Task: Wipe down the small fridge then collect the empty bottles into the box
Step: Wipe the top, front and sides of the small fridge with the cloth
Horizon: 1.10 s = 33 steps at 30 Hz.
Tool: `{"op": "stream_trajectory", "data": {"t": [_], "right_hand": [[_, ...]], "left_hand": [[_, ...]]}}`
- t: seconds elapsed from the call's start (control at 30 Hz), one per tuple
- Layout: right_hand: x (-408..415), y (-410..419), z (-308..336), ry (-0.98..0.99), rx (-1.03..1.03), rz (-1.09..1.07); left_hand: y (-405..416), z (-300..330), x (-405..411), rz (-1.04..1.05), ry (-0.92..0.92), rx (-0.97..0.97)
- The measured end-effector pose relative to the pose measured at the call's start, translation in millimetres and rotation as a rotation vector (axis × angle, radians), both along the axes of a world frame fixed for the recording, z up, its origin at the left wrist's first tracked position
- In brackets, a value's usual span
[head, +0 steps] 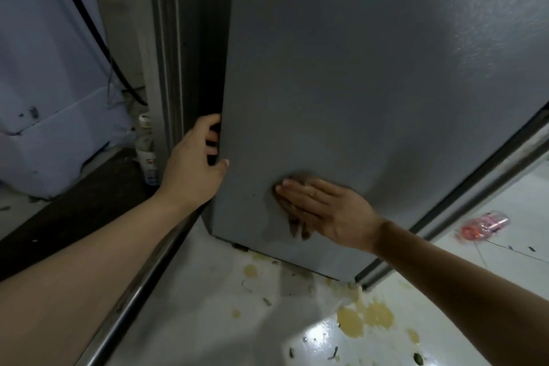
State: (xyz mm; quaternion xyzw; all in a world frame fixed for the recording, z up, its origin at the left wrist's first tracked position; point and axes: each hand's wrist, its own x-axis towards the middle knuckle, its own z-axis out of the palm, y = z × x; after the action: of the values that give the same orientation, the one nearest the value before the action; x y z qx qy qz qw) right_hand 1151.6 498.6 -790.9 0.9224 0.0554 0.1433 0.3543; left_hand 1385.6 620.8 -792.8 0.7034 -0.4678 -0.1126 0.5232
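The floor (297, 315) nearest the camera is pale and glossy, marked with yellowish spill patches (364, 318) and small dark scraps just below the fridge's lower edge. A metal rail (130, 303) runs diagonally across the lower left, under the left forearm.

The right hand (323, 208) lies flat on the lower part of the grey fridge door (341, 83), fingers straight and together, pointing left. It presses a dark cloth (297, 217) against the panel; the cloth shows above the fingertips and below the palm. This grip is wide and flat, pinning the cloth rather than curling round it. A ring shows on one finger.

The left hand (196, 157) holds the left vertical edge of the fridge door. Its fingers curl round the edge into the dark gap behind the door, and the thumb rests on the front face. This grip is closed on the door edge.

The fridge door fills the centre and upper right of the view.

To the right, beyond the door, a crushed clear bottle with a red label (484, 226) lies on its side on the floor. At left, an upright bottle (146, 148) stands beside the fridge body, near a pale blue wall (44, 68) with a black cable (89, 26) running down it.
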Motion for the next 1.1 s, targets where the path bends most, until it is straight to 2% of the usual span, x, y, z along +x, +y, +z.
{"op": "stream_trajectory", "data": {"t": [0.13,0.2,0.27,0.37,0.43,0.5,0.6,0.67,0.73,0.83,0.9,0.97,1.1], "right_hand": [[35,-1,41,-0.483,0.122,-0.013],[54,3,36,-0.620,0.154,-0.062],[66,11,10,-0.549,0.138,-0.066],[70,21,-30,-0.114,0.031,-0.046],[71,21,-30,0.006,-0.027,-0.065],[74,18,-17,-0.054,0.000,-0.065],[92,12,22,-0.395,0.095,-0.085],[104,11,33,-0.542,0.113,-0.088],[110,15,21,-0.511,0.069,-0.085],[110,28,-8,-0.123,-0.039,-0.088],[110,32,-4,0.017,-0.119,-0.104],[118,28,15,-0.047,-0.135,-0.082],[145,16,60,-0.477,-0.066,-0.020]], "left_hand": [[4,-6,9,-0.107,0.141,0.017],[5,-6,14,-0.150,0.177,0.020],[6,-6,19,-0.184,0.185,0.039],[10,-9,25,-0.229,0.154,0.093],[13,-9,28,-0.263,0.110,0.128],[15,-8,32,-0.288,0.082,0.150],[15,-4,35,-0.307,0.078,0.152],[16,-2,35,-0.292,0.079,0.132],[18,-3,35,-0.239,0.096,0.108],[25,-7,38,-0.134,0.106,0.092],[30,-10,40,-0.100,0.098,0.092],[35,-12,44,-0.071,0.096,0.091],[39,-19,53,-0.030,0.100,0.088]]}}
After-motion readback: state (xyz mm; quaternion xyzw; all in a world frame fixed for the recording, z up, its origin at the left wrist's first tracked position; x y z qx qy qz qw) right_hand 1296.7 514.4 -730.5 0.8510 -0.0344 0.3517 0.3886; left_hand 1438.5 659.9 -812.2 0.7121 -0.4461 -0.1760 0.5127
